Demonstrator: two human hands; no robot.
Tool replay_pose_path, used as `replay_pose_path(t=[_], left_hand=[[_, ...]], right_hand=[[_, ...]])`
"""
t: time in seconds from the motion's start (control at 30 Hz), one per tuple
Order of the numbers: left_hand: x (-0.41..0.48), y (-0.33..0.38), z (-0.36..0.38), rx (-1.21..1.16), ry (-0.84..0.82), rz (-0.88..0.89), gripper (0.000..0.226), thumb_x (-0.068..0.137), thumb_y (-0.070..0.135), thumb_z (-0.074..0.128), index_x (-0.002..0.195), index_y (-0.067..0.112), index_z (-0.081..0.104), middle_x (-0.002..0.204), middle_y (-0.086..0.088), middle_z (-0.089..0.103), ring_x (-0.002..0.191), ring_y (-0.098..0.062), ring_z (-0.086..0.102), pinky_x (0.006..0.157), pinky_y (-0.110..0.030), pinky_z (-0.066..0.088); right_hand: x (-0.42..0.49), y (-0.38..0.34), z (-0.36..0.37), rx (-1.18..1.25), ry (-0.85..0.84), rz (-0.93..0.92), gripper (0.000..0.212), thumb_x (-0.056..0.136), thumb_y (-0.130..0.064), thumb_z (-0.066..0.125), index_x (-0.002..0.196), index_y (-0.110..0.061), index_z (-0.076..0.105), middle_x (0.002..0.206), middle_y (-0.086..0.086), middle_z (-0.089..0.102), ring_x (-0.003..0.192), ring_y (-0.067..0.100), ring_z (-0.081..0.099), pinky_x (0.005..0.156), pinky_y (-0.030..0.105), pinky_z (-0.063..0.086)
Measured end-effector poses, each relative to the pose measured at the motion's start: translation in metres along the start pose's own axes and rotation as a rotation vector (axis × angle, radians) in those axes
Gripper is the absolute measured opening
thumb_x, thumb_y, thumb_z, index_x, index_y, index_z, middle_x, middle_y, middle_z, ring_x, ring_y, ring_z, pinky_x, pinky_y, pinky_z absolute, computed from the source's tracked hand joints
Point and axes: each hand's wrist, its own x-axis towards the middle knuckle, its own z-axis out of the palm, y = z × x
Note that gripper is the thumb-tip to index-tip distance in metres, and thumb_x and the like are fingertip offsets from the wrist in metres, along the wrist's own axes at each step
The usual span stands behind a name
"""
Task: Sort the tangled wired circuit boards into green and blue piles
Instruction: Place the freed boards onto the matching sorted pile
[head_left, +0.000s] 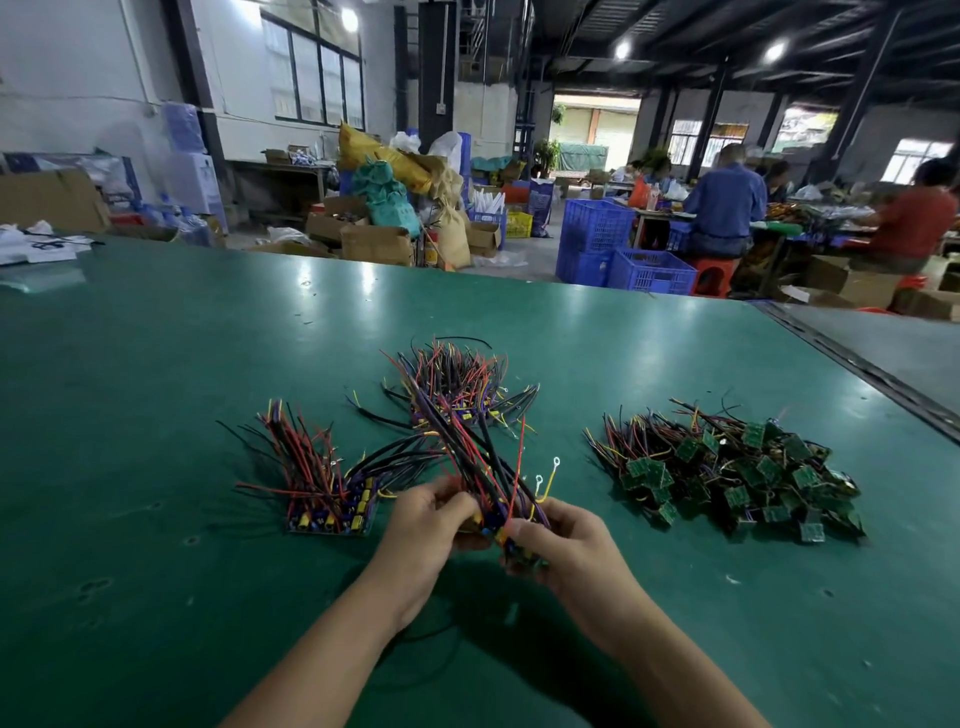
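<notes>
Head view. Left hand (428, 522) and right hand (569, 543): both grip one bundle of wired boards (491, 470), its wires fanning away from them. Left of the grip: blue pile (324, 499). Right of the grip: green pile (737, 478). Beyond the grip: unsorted tangle (457, 387). All piles lie on the green table (156, 364).

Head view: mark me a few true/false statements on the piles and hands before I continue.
1. The green pile lies right of the hands. True.
2. The left hand and right hand both hold the wire bundle. True.
3. The heap on the left holds green boards. False: it is the blue pile.
4. Nothing lies beyond the hands. False: an unsorted tangle lies there, between the piles.
</notes>
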Motion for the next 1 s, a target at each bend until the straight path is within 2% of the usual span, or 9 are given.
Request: replay_pose_path(t=[0.1, 0.2, 0.27, 0.37, 0.43, 0.5, 0.53, 0.73, 1.0], left_hand=[[-0.002, 0.0, 0.001, -0.019, 0.001, -0.039, 0.016, 0.09, 0.0, 0.055, 0.086, 0.003, 0.069, 0.088, -0.016, 0.071, 0.078, -0.022, 0.063, 0.062, -0.03, 0.057], [-0.002, -0.001, 0.001, -0.015, 0.003, -0.038, 0.011, 0.09, 0.001, 0.058, 0.094, -0.004, 0.066, 0.088, -0.017, 0.07, 0.078, -0.021, 0.064, 0.064, -0.031, 0.057], [-0.003, 0.0, 0.001, -0.044, -0.013, -0.049, 0.009, 0.089, -0.002, 0.059, 0.092, -0.007, 0.066, 0.087, -0.019, 0.069, 0.077, -0.024, 0.064, 0.066, -0.035, 0.059], [-0.003, 0.004, -0.004, -0.117, -0.088, -0.058, 0.025, 0.085, -0.008, 0.06, 0.069, 0.006, 0.073, 0.072, -0.01, 0.068, 0.065, -0.02, 0.065, 0.063, -0.034, 0.059], [-0.003, 0.004, -0.005, -0.151, -0.131, -0.063, 0.022, 0.078, -0.004, 0.066, 0.063, 0.01, 0.074, 0.066, -0.006, 0.068, 0.06, -0.016, 0.065, 0.058, -0.03, 0.059], [-0.004, 0.004, -0.006, -0.201, -0.146, -0.075, 0.004, 0.068, 0.004, 0.071, 0.066, 0.007, 0.074, 0.07, -0.009, 0.069, 0.059, -0.017, 0.065, 0.052, -0.028, 0.057], [-0.004, 0.004, -0.006, -0.224, -0.154, -0.078, 0.005, 0.065, 0.006, 0.072, 0.07, 0.005, 0.073, 0.072, -0.011, 0.069, 0.06, -0.018, 0.066, 0.051, -0.027, 0.056], [-0.006, 0.009, -0.009, -0.302, -0.18, -0.135, 0.028, 0.067, 0.002, 0.071, 0.091, -0.011, 0.066, 0.085, -0.019, 0.069, 0.067, -0.023, 0.068, 0.053, -0.029, 0.058], [-0.006, 0.009, -0.008, -0.408, -0.19, -0.168, 0.013, 0.069, 0.0, 0.066, 0.077, 0.001, 0.076, 0.079, -0.017, 0.072, 0.063, -0.022, 0.071, 0.051, -0.027, 0.058]], right_hand=[[0.002, 0.0, -0.001, -0.087, 0.047, -0.017, 0.005, 0.086, -0.006, 0.07, 0.089, -0.005, 0.073, 0.08, 0.012, 0.061, 0.069, 0.015, 0.055, 0.061, 0.026, 0.05], [0.001, -0.001, -0.002, -0.148, 0.035, -0.02, 0.032, 0.074, -0.026, 0.078, 0.094, -0.001, 0.072, 0.082, 0.013, 0.062, 0.074, 0.019, 0.055, 0.068, 0.029, 0.05], [0.001, -0.003, -0.005, -0.116, 0.024, 0.008, 0.037, 0.069, -0.028, 0.079, 0.093, 0.0, 0.073, 0.086, 0.015, 0.066, 0.078, 0.023, 0.058, 0.072, 0.03, 0.051], [0.001, -0.008, -0.01, 0.033, -0.059, 0.082, 0.021, 0.07, -0.017, 0.079, 0.087, -0.004, 0.077, 0.088, 0.012, 0.072, 0.077, 0.016, 0.067, 0.068, 0.025, 0.054], [0.0, -0.012, -0.012, 0.093, -0.097, 0.119, 0.012, 0.073, -0.011, 0.075, 0.084, -0.006, 0.077, 0.086, 0.01, 0.072, 0.073, 0.013, 0.067, 0.065, 0.024, 0.054], [0.0, -0.012, -0.013, 0.132, -0.108, 0.156, 0.011, 0.075, -0.01, 0.072, 0.084, -0.006, 0.077, 0.084, 0.009, 0.072, 0.069, 0.012, 0.066, 0.063, 0.023, 0.054], [0.0, -0.012, -0.014, 0.15, -0.113, 0.17, 0.01, 0.075, -0.01, 0.073, 0.084, -0.006, 0.077, 0.084, 0.008, 0.071, 0.068, 0.012, 0.065, 0.062, 0.023, 0.054], [-0.001, -0.012, -0.013, 0.22, -0.137, 0.203, 0.015, 0.072, -0.014, 0.077, 0.086, -0.007, 0.077, 0.083, 0.006, 0.071, 0.067, 0.012, 0.064, 0.062, 0.024, 0.054], [-0.003, -0.015, -0.006, 0.339, -0.116, 0.206, 0.012, 0.079, -0.006, 0.065, 0.082, -0.005, 0.077, 0.085, 0.01, 0.072, 0.067, 0.014, 0.066, 0.061, 0.024, 0.056]])
